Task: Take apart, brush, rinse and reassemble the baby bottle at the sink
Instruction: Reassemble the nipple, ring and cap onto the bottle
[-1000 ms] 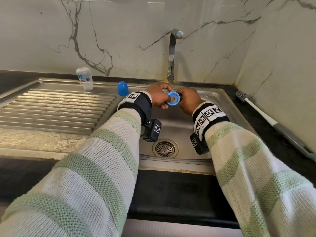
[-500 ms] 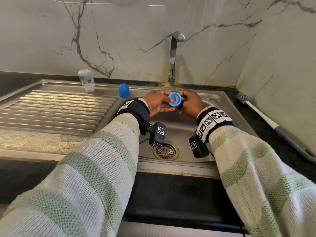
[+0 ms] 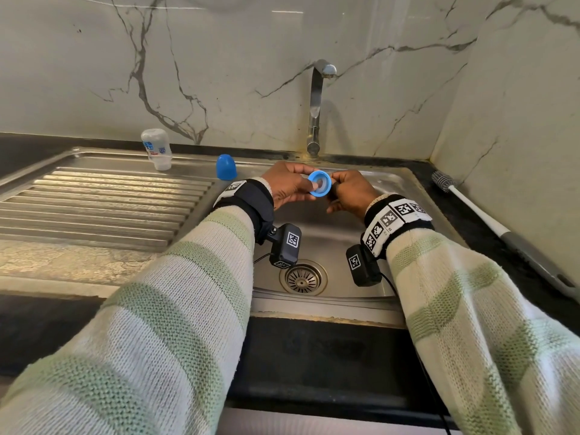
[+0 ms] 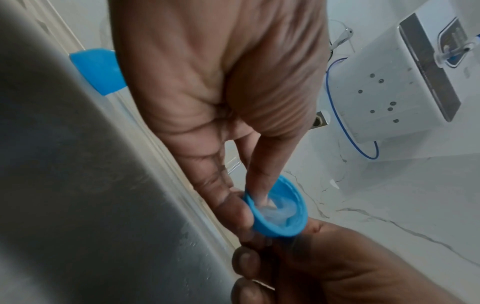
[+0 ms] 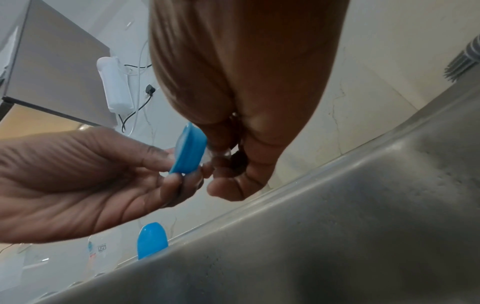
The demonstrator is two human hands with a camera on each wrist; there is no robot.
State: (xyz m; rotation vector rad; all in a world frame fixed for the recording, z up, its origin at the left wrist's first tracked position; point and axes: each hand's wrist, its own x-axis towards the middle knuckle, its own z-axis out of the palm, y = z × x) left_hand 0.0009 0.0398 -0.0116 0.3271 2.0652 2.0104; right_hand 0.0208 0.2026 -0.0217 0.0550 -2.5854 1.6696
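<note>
head view: both hands meet above the sink [image 3: 417,196] basin. left hand [image 3: 287,186] grips the blue ring [image 3: 319,183], thumb pressed into the clear teat [image 4: 275,211] seated inside it. right hand [image 3: 350,194] pinches the teat's far side with curled fingers. bottle [image 3: 157,149] and blue cap [image 3: 226,167] stand on the drainboard [image 3: 94,199]; brush [image 3: 464,199] lies right of the sink.

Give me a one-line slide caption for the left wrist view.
Left hand pushes its thumb into the blue collar ring against the clear teat, right hand steadying below.
</note>
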